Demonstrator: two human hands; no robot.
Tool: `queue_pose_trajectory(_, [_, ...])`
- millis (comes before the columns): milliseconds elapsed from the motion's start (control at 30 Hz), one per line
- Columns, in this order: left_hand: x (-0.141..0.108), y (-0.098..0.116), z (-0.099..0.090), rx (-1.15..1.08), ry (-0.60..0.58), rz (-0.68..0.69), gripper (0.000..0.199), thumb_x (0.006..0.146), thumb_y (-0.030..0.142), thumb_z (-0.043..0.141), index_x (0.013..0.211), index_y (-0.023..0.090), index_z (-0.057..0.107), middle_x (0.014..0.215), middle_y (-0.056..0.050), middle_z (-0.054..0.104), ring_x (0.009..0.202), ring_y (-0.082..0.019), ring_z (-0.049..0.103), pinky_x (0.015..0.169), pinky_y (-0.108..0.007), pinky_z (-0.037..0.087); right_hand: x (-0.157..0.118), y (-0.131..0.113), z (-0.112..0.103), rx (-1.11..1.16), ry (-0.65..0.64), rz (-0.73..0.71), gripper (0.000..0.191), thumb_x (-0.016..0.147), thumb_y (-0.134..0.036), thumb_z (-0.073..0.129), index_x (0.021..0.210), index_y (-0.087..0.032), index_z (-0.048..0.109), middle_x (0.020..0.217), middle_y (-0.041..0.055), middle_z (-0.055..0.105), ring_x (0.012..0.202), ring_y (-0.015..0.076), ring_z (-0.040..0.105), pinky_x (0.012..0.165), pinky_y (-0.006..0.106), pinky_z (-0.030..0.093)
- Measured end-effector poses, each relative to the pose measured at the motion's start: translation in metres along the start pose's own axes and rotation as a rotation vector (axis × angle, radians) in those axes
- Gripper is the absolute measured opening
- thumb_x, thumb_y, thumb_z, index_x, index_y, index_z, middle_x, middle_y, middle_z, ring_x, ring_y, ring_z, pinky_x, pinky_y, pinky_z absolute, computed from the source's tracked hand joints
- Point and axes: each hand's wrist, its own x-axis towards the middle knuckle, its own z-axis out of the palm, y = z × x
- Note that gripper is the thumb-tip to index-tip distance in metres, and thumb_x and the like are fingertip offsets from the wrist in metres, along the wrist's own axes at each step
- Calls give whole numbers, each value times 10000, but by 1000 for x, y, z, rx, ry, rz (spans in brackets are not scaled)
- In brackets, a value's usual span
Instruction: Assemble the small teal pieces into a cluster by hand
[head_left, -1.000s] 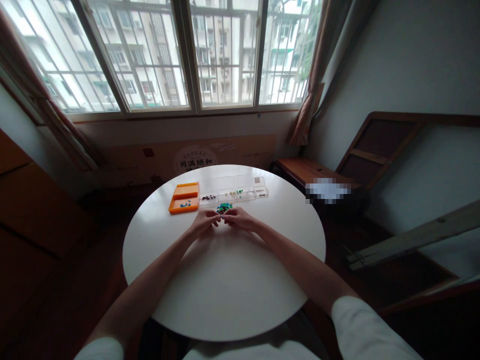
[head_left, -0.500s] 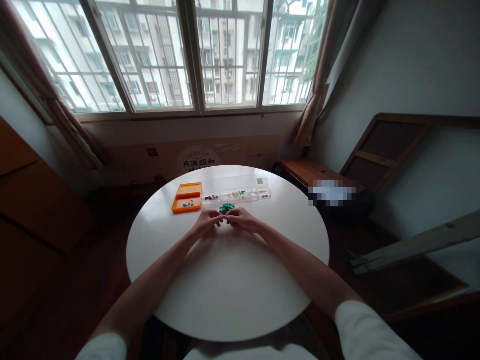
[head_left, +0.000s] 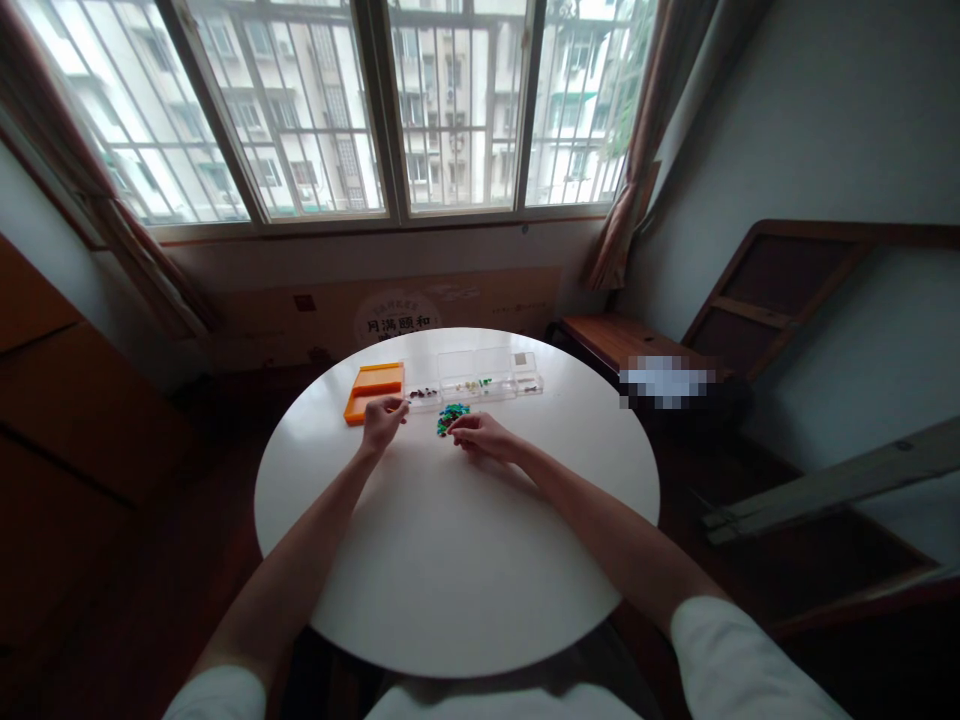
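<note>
My left hand [head_left: 384,424] is over the near right corner of the orange box [head_left: 377,377], close to the clear compartment with dark pieces [head_left: 422,394]. Its fingers are pinched together; whatever they hold is too small to name. The hand hides the blue pieces' part of the box. My right hand [head_left: 482,436] is at the near right edge of a pile of small green, blue and dark pieces [head_left: 453,414], fingers bent and fingertips pressed together at the pile. Whether a piece is between them cannot be made out.
Clear plastic boxes with raised lids [head_left: 457,367] stand in a row at the back, holding pale pieces [head_left: 469,387] and green pieces [head_left: 485,383]. All of this is on a round white table [head_left: 450,560]. A wooden bench [head_left: 611,338] stands beyond, to the right.
My left hand has moved left and away from my right hand, from the pile to the orange box. My right hand has stayed by the pile, which is now less covered.
</note>
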Motion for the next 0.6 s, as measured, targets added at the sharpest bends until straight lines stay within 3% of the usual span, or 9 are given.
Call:
queue_pose_trajectory(67, [6, -7, -9, 275, 181, 4, 222, 727, 352, 582, 782, 157, 672, 790, -72, 686, 726, -200, 633, 632, -278, 472, 1, 3, -1, 7, -10, 0, 266, 690, -332, 677, 830, -106, 668, 605, 21, 595, 504, 67, 491, 434, 177, 330])
queue_pose_trajectory(133, [8, -12, -15, 434, 249, -24, 224, 740, 367, 571, 832, 191, 677, 871, -67, 689, 833, -233, 626, 707, -313, 466, 2, 5, -2, 10, -9, -4, 265, 688, -332, 679, 826, -106, 667, 607, 22, 597, 502, 65, 488, 434, 177, 330])
queue_pose_trajectory(267, [9, -14, -20, 509, 237, -92, 232, 760, 389, 552, 870, 223, 669, 917, -52, 688, 873, -243, 619, 723, -319, 459, 3, 6, -2, 9, -18, -5, 266, 694, -326, 674, 835, -102, 664, 623, 25, 602, 506, 62, 490, 440, 175, 334])
queue_pose_trajectory(600, [14, -19, -25, 455, 244, -170, 221, 756, 397, 550, 855, 235, 664, 928, -42, 687, 878, -240, 623, 728, -315, 460, 3, 7, -2, 0, -24, -13, 275, 693, -336, 671, 842, -105, 665, 626, 26, 602, 505, 68, 491, 438, 182, 337])
